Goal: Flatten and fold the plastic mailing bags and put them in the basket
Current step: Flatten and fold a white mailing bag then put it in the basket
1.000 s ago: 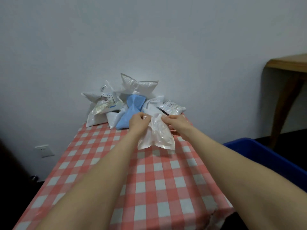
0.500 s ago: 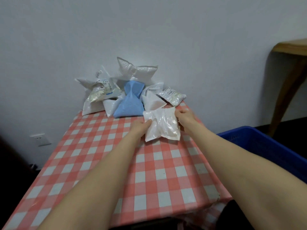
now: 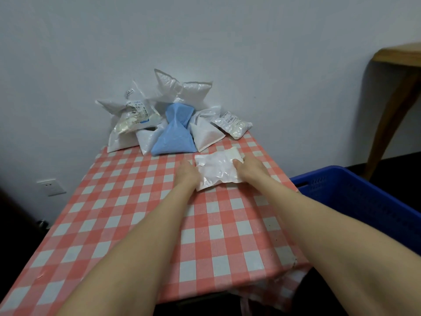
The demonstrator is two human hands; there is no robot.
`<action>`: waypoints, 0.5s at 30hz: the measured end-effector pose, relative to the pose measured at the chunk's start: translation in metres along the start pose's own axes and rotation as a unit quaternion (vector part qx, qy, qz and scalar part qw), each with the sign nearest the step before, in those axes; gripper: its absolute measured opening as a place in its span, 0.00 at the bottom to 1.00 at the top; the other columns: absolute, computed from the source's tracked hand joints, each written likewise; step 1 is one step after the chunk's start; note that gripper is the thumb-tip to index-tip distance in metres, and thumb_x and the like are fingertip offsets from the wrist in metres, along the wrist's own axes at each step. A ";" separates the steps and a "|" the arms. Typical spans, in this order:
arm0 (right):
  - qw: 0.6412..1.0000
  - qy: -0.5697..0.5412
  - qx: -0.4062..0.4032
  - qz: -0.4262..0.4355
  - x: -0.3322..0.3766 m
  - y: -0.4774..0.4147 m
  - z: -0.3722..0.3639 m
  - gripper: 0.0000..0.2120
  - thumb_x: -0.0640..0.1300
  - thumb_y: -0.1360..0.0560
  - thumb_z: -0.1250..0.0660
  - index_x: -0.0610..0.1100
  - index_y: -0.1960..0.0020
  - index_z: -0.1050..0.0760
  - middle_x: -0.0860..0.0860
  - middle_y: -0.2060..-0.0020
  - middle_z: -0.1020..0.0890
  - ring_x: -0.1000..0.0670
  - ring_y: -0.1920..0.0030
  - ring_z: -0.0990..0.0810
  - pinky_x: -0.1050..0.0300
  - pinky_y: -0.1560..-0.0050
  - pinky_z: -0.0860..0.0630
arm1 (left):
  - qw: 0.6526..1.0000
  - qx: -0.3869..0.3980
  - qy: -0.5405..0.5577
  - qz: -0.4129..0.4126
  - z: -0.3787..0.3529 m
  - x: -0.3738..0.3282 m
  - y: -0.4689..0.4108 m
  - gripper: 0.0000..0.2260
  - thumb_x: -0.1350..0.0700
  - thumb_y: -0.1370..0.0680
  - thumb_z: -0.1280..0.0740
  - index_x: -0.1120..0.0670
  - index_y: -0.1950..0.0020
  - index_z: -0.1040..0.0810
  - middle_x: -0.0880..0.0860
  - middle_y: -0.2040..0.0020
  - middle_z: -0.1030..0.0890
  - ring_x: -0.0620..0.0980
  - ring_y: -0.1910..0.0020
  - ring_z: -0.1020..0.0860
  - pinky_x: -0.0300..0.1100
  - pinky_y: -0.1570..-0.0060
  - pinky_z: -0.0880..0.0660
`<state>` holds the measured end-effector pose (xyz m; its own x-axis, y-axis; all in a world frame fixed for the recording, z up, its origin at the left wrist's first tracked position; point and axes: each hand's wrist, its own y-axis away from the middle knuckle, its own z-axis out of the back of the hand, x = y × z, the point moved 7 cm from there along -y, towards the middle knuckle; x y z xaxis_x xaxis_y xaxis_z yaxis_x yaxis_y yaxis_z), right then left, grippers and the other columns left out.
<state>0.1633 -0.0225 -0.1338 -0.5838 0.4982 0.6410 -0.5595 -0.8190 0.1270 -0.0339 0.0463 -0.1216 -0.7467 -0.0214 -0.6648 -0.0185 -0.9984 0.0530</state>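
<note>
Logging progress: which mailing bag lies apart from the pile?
The white bag on the checked cloth between the left hand and right hand; the others, blue bag included, are heaped at the wall.

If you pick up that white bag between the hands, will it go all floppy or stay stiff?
Probably floppy: the white bag is thin, wrinkled plastic lying limp on the checked tablecloth. It is likely light, as it looks almost flat. It may be slippery, since it shines; the right hand has its thumb on top and the left hand touches the other edge.
</note>
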 end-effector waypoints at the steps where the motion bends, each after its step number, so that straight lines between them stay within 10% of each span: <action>1: 0.999 0.031 -0.013 -0.011 -0.002 0.002 0.003 0.27 0.60 0.20 0.46 0.43 0.30 0.33 0.44 0.35 0.26 0.41 0.37 0.26 0.50 0.46 0.31 | 1.000 -0.010 -0.024 -0.011 0.002 -0.002 0.000 0.18 0.58 0.19 0.43 0.57 0.29 0.35 0.58 0.31 0.32 0.60 0.36 0.29 0.53 0.39 0.29; 7: 0.979 0.059 -0.148 0.124 0.030 0.008 0.027 0.21 0.51 0.19 0.45 0.47 0.28 0.35 0.47 0.31 0.33 0.44 0.33 0.33 0.48 0.37 0.34 | 0.961 -0.090 -0.104 -0.239 0.007 -0.048 0.007 0.16 0.60 0.18 0.45 0.56 0.30 0.31 0.56 0.33 0.32 0.55 0.35 0.31 0.48 0.38 0.32; 15: 0.936 0.240 0.027 0.256 0.048 0.008 -0.028 0.26 0.48 0.17 0.54 0.42 0.21 0.52 0.49 0.21 0.50 0.45 0.22 0.56 0.47 0.23 0.51 | 0.916 0.041 -0.228 -0.328 -0.039 -0.049 0.013 0.21 0.54 0.16 0.51 0.58 0.24 0.41 0.55 0.24 0.39 0.53 0.25 0.42 0.48 0.27 0.45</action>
<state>0.1140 0.0027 -0.1227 -0.9714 0.0965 0.2168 -0.1115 -0.9921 -0.0581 0.0280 0.0325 -0.1178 -0.7561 0.6248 -0.1949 -0.5990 -0.7806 -0.1784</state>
